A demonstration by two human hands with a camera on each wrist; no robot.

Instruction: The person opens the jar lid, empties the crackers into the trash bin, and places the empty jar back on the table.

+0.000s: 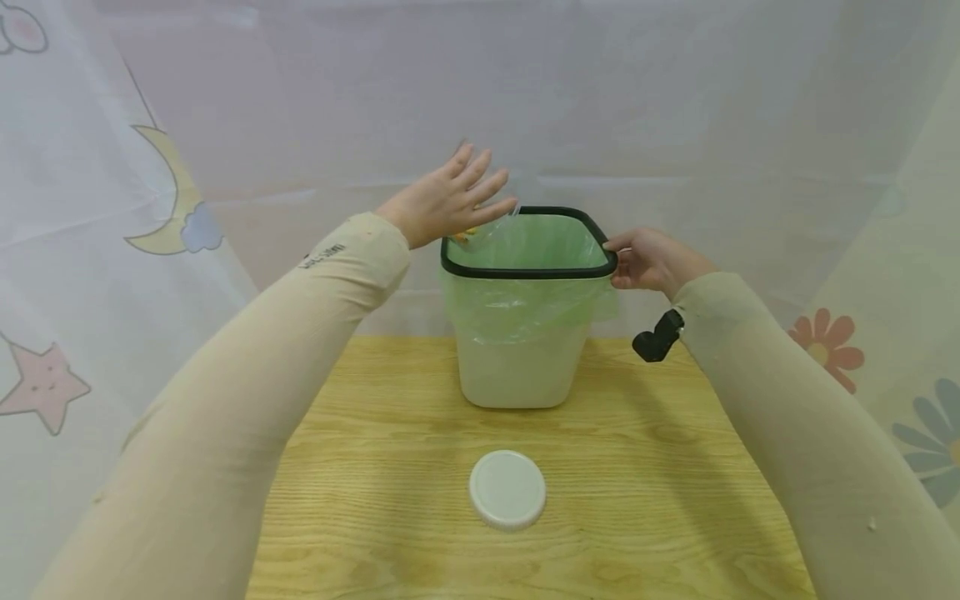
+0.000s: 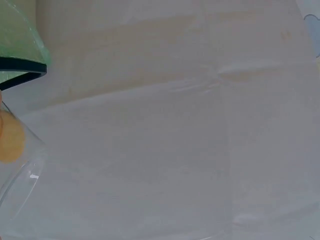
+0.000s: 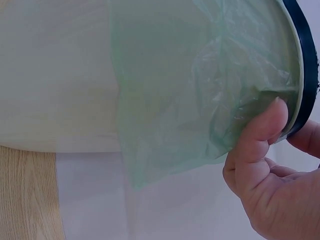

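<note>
A pale trash bin (image 1: 517,367) with a black rim stands upright on the table, a green plastic bag (image 1: 555,237) lining it and folded over its outside. My right hand (image 1: 651,260) grips the rim on the right side; in the right wrist view its thumb and fingers pinch the rim and bag. Above the bin's left side, my left hand (image 1: 453,196) holds a clear plastic container (image 2: 30,180), tilted at the opening. Something orange (image 2: 11,137) shows in or behind the clear wall. Most of the container is hidden by the hand.
A round white lid (image 1: 507,490) lies on the wooden table (image 1: 375,500) in front of the bin. Behind the table hangs a pale cloth (image 1: 337,92) printed with a moon, star and flowers. A black band piece (image 1: 658,336) hangs at the right wrist.
</note>
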